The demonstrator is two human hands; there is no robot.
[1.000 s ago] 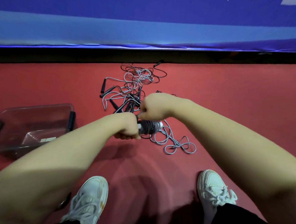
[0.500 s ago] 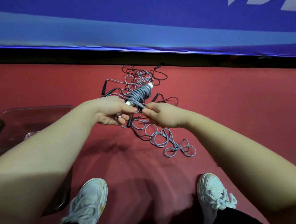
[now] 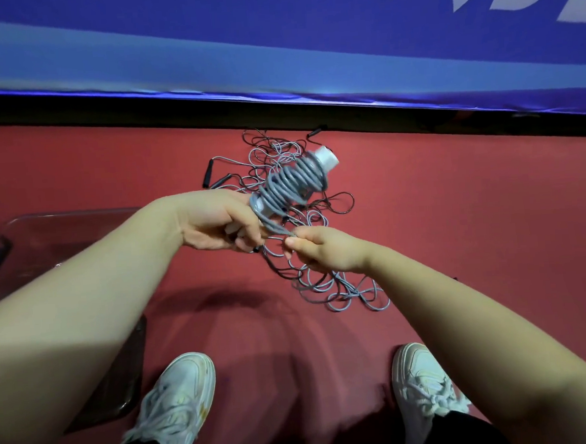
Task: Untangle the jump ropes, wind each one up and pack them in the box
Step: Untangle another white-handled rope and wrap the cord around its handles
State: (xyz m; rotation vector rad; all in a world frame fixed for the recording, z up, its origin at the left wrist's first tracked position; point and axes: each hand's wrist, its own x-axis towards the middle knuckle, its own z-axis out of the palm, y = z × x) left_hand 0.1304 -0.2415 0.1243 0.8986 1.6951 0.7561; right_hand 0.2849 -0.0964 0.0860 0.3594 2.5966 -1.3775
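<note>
Swung the grey cord bundle wound round pale cylindrical handles up from level to slanting away over the last second. Left the clear plastic box at far left on the red floor, contents unclear. Gripped the bundle's lower end in the left hand, fingers curled. Pinched the trailing cord with the right hand, just beside. Judged this winding partly done, with loose grey loops on the floor and the tangled pile of thin dark and grey ropes beyond not yet sorted or packed.
</note>
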